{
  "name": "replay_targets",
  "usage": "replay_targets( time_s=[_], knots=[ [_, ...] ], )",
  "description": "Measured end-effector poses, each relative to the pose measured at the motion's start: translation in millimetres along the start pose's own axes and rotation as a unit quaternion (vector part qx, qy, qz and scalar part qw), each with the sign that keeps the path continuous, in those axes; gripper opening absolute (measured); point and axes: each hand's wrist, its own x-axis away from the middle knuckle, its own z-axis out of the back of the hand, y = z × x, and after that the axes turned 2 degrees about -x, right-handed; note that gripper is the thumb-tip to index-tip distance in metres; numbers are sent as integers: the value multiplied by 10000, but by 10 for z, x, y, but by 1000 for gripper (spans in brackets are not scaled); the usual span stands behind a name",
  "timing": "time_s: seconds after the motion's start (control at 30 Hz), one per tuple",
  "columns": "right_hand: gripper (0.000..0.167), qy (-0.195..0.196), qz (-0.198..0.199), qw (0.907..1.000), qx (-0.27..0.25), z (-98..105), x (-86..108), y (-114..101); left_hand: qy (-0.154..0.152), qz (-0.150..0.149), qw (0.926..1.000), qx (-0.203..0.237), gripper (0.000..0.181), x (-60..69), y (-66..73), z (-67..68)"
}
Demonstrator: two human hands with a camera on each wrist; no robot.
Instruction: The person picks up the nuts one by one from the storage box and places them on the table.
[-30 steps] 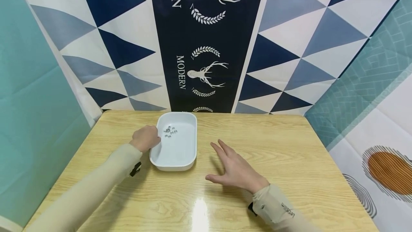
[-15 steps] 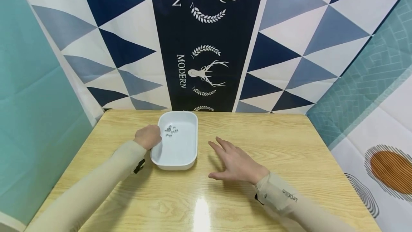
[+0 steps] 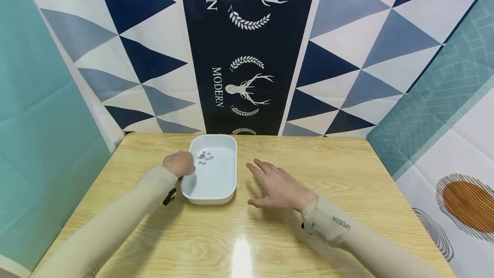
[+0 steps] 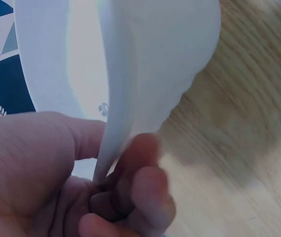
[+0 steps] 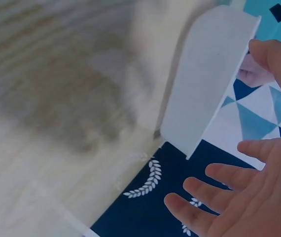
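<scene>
A white rectangular tray [image 3: 215, 183] with rounded corners stands near the back edge of the table, left of centre. Several small shiny clear pieces [image 3: 204, 158] lie inside it, toward its left side; their exact kind is too small to tell. My left hand [image 3: 179, 164] grips the tray's left wall, thumb inside and curled fingers outside, as the left wrist view shows at the tray's rim [image 4: 112, 98]. To the right of the tray, apart from it, my right hand [image 3: 278, 187] hovers over the table with fingers spread, holding nothing. In the right wrist view the tray's outer wall [image 5: 207, 79] faces the palm.
The pale wooden table [image 3: 328, 170] ends at a patterned cloth wall [image 3: 247, 55] just behind the tray. A teal panel [image 3: 46, 119] borders the left side, and another patterned cloth [image 3: 436, 158] the right.
My right hand has shifted slightly away from me and toward the back of the table. My left hand stays on the tray's wall, and the tray and pieces look unmoved.
</scene>
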Motion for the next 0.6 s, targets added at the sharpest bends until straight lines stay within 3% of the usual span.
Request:
replay_targets(
  time_s=[0.2,0.6],
  knots=[
    [98,-3,59,10000,52,61,-126,-28,-69,32,9998,-206,21,39,51,10],
    [80,487,278,9984,-24,224,-506,-50,-126,188,9993,-296,21,-12,87,42]
  ],
)
